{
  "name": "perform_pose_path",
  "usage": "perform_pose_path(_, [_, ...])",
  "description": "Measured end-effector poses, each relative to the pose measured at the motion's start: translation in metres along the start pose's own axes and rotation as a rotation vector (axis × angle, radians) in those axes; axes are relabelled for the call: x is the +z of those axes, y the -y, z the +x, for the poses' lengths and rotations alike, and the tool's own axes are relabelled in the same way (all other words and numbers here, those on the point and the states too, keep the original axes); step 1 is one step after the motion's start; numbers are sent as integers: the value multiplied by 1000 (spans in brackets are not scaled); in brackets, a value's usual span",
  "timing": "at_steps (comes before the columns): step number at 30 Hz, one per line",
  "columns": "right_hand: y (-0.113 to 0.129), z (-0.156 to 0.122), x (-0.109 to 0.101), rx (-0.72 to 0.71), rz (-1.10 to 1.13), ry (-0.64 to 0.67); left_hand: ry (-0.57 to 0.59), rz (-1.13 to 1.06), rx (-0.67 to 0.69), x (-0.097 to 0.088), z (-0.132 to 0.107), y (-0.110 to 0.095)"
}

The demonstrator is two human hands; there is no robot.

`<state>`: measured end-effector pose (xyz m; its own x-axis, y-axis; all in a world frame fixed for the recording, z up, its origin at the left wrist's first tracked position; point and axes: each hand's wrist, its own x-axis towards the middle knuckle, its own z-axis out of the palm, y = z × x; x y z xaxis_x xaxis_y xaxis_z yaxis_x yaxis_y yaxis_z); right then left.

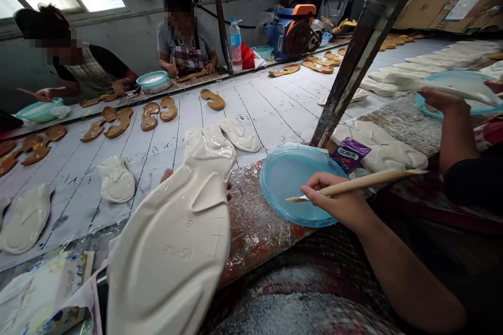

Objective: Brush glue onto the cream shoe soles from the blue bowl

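At seven o'clock in the head view, your left hand (167, 175) holds a white moulded sole (168, 251) up, fingers behind it. At four o'clock, your right hand (334, 193) pinches a slim wooden-handled brush (365, 183) above a round blue plastic plate (302, 186). More white soles (116, 179) and tan sole-shaped pieces (121, 123) lie on the white ruled board (251, 110).

Left hand (167, 175) holds a white sole (173, 235); right hand (334, 201) holds a wooden brush (365, 184) over a blue plastic plate (298, 183)

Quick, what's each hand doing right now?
Left hand: closed, holding a white moulded shoe sole, mostly hidden behind it.
Right hand: closed, holding a wooden-handled brush.
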<state>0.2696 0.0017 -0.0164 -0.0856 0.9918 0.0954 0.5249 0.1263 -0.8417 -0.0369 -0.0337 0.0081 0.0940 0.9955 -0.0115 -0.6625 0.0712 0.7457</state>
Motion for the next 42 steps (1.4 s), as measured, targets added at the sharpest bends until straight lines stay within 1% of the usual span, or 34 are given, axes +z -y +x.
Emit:
perform_pose_path(1, [-8,1,6,39,-16,-1,20,-77,-54,2,0,1])
perform_pose_path(3, [-17,2,16,70,-40,12,69,-234,-158,5,4,8])
perform_pose_path(5, [-19,1,22,81,-58,55,99,-355,-264,6,9,17])
perform_pose_path(7, [-17,-1,20,81,-56,70,77,-381,-314,7,14,25])
perform_pose_path(9, [-9,-7,13,69,-28,50,16,-361,-305,12,16,31])
perform_pose_path(11, [5,-16,4,26,29,49,-64,-336,-219,22,17,35])
perform_pose_path(12, [14,-20,1,-46,78,65,-96,-328,-182,28,16,36])
perform_pose_path(13, [24,-24,-2,-149,136,73,-116,-315,-156,36,16,37])
perform_pose_path(14, [35,-28,-3,-286,191,61,-125,-303,-136,44,15,38])
perform_pose_path(16, [57,-32,-1,-621,219,-33,-111,-285,-108,61,13,38])
perform_pose_path(17, [67,-33,2,-780,166,-93,-94,-281,-93,68,12,38])
perform_pose_path(18, [75,-33,4,-904,65,-130,-76,-279,-78,73,10,37])
perform_pose_path(19, [82,-32,6,-997,-23,-158,-55,-279,-59,78,8,36])
perform_pose_path(20, [87,-30,6,-1056,-88,-156,-21,-279,-47,80,7,34])
perform_pose_path(22, [91,-27,4,-1063,-106,-101,78,-267,-77,81,3,29])
perform_pose_path(25, [93,-24,-5,-993,-29,6,226,-229,-171,78,-2,22])
perform_pose_path(27, [95,-24,-12,-969,-9,60,284,-222,-169,75,-3,19])
perform_pose_path(29, [98,-25,-16,-952,6,84,322,-235,-152,74,-3,19])
perform_pose_path(33, [104,-30,-20,-905,81,106,337,-273,-199,73,0,19])
perform_pose_path(36, [105,-34,-23,-868,93,228,341,-293,-208,70,2,18])
perform_pose_path(38, [103,-36,-22,-853,80,304,313,-318,-198,67,5,19])
perform_pose_path(39, [101,-38,-21,-857,101,290,296,-343,-194,65,6,20])
perform_pose_path(42, [97,-41,-14,-856,241,163,288,-449,-226,61,12,26])
